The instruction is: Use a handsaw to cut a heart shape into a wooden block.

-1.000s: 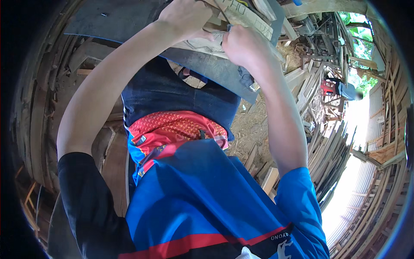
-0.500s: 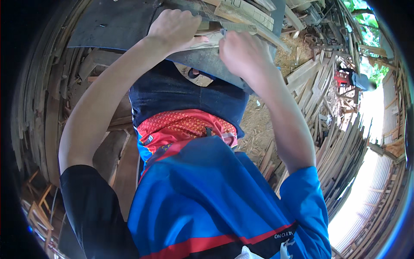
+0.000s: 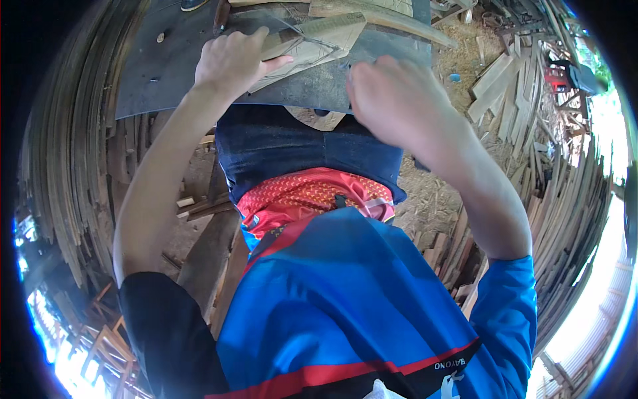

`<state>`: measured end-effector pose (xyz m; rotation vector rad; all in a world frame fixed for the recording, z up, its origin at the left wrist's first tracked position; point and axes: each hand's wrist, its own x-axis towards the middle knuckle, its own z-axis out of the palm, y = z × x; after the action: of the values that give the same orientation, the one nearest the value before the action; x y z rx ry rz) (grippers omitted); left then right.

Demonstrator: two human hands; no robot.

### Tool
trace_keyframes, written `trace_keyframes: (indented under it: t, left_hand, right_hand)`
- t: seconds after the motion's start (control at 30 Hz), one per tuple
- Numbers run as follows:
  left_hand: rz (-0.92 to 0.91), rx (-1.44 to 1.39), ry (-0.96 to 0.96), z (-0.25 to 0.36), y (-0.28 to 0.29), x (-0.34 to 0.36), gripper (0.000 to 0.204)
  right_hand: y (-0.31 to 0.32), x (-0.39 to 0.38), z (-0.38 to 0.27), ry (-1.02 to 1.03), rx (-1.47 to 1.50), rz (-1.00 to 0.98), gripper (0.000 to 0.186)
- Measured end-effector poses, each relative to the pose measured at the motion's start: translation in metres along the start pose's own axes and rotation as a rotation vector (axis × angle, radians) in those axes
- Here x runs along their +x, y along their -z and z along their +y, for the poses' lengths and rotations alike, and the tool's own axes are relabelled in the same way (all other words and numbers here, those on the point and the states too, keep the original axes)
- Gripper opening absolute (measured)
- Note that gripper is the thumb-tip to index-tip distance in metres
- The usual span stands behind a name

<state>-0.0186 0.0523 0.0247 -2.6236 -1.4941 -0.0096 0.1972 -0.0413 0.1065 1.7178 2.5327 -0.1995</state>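
My left hand [image 3: 231,64] is closed around the left end of a pale wooden block [image 3: 325,46] with dark lines drawn across its faces. The block lies on a dark worktop [image 3: 166,90], and my left thumb presses along its near side. My right hand [image 3: 392,96] is curled into a fist just right of the block, apart from it and over the worktop's near edge. What it holds, if anything, is hidden by the fingers. Beyond the block lies a long curved piece of wood [image 3: 392,28].
A brown wooden handle [image 3: 221,16] lies at the worktop's far left. Boards are stacked along the left [image 3: 73,146] and right [image 3: 565,233]. Shavings cover the floor [image 3: 432,193]. At far right, a person [image 3: 583,78] is by a red chair [image 3: 557,80].
My right hand has moved right, away from the block. My left hand has shifted left and lower in view, and more of the block and worktop shows. The view has also shifted.
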Motion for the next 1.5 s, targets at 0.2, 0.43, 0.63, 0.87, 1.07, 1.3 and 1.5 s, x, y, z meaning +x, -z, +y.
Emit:
trace_keyframes:
  t: [0.2, 0.43, 0.63, 0.87, 1.07, 1.3, 1.5]
  left_hand:
    - [0.086, 0.001, 0.096, -0.014, -0.006, 0.006, 0.069]
    - [-0.004, -0.023, 0.026, -0.01, -0.002, -0.003, 0.064]
    - [0.074, 0.033, 0.081, 0.004, -0.005, -0.006, 0.06]
    - [0.057, -0.062, 0.102, 0.01, 0.001, -0.01, 0.065]
    - [0.056, -0.223, 0.133, 0.008, 0.009, -0.019, 0.054]
    - [0.122, -0.222, 0.23, 0.026, 0.011, -0.019, 0.06]
    - [0.113, -0.216, 0.345, 0.025, -0.002, -0.01, 0.063]
  right_hand:
    - [0.001, 0.033, -0.007, 0.086, 0.049, 0.065, 0.018]
    - [0.005, -0.017, 0.008, 0.043, -0.045, 0.055, 0.02]
    - [-0.01, 0.022, -0.008, 0.028, -0.001, 0.004, 0.018]
    - [0.026, -0.032, 0.076, -0.294, 0.271, 0.086, 0.036]
    - [-0.028, -0.039, 0.074, -0.285, 0.468, -0.072, 0.044]
    - [-0.03, -0.012, 0.027, -0.062, 0.344, 0.132, 0.034]
    - [-0.026, 0.013, 0.01, 0.027, 0.04, 0.127, 0.03]
